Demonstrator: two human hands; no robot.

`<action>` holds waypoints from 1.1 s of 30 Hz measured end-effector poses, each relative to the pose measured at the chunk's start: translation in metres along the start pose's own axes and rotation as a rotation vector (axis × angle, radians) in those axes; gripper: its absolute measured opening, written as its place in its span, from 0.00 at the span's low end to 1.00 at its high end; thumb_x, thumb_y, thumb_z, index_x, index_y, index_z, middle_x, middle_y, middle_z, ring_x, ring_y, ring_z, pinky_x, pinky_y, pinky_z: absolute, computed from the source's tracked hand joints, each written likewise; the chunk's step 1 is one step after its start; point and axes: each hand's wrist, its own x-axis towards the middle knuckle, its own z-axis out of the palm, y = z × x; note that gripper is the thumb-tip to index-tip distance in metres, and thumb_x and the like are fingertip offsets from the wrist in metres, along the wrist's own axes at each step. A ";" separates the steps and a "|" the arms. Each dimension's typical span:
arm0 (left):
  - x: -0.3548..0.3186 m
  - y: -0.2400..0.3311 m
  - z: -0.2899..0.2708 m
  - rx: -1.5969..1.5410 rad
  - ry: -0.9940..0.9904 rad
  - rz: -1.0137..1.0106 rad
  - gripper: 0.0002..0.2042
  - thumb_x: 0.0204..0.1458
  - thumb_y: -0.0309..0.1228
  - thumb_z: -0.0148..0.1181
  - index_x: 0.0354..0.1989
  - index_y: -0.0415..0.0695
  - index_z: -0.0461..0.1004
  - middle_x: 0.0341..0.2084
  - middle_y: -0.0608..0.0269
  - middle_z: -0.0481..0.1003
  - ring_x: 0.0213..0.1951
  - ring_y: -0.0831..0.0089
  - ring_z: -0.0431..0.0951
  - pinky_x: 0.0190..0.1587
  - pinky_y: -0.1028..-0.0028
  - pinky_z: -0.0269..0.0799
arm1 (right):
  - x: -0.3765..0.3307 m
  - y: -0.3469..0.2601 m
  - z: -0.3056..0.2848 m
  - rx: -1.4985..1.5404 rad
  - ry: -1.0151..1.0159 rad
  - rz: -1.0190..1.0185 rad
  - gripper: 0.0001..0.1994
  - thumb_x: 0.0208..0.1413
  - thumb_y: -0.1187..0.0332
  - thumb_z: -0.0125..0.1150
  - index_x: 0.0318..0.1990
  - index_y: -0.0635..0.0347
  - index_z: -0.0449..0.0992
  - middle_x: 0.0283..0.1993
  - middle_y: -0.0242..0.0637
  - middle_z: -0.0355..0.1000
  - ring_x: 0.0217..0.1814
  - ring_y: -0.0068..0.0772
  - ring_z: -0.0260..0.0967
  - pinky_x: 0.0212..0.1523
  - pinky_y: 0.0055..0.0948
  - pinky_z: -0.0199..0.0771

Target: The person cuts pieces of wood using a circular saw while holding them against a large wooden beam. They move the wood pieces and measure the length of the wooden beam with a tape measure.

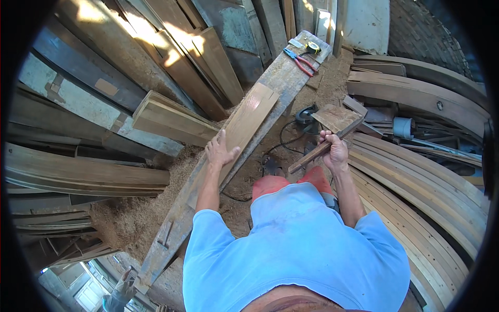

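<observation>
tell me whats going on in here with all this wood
A person in a blue shirt stands in a sawdust-strewn wood workshop. Their left hand rests flat on a light wooden board lying along a long grey workbench plank. Their right hand grips a wooden mallet. Red-handled pliers and a tape measure lie at the plank's far end.

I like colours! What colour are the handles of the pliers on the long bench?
Red, in the head view: pliers.

No packages, labels, signs or screens anywhere in view; only timber, sawdust and hand tools.
</observation>
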 end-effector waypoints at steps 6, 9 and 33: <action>-0.013 -0.001 0.031 0.186 0.161 0.062 0.66 0.36 0.54 0.81 0.81 0.79 0.35 0.74 0.39 0.51 0.69 0.37 0.59 0.69 0.38 0.55 | -0.007 -0.001 0.019 -0.009 -0.089 -0.056 0.08 0.59 0.77 0.60 0.45 0.61 0.80 0.44 0.38 0.82 0.41 0.29 0.78 0.47 0.32 0.80; -0.007 0.002 0.020 0.143 0.050 0.004 0.67 0.35 0.50 0.83 0.81 0.81 0.36 0.74 0.40 0.48 0.70 0.35 0.57 0.70 0.39 0.56 | -0.027 -0.010 0.035 -0.154 -0.207 -0.218 0.09 0.58 0.78 0.59 0.46 0.64 0.79 0.45 0.40 0.80 0.46 0.29 0.76 0.51 0.31 0.78; 0.004 0.000 0.076 -0.021 0.331 0.270 0.48 0.52 0.45 0.71 0.80 0.51 0.51 0.75 0.19 0.41 0.77 0.22 0.37 0.76 0.35 0.40 | 0.066 0.166 0.038 -0.232 -0.123 0.103 0.20 0.70 0.47 0.60 0.43 0.58 0.76 0.33 0.30 0.74 0.31 0.26 0.72 0.34 0.34 0.78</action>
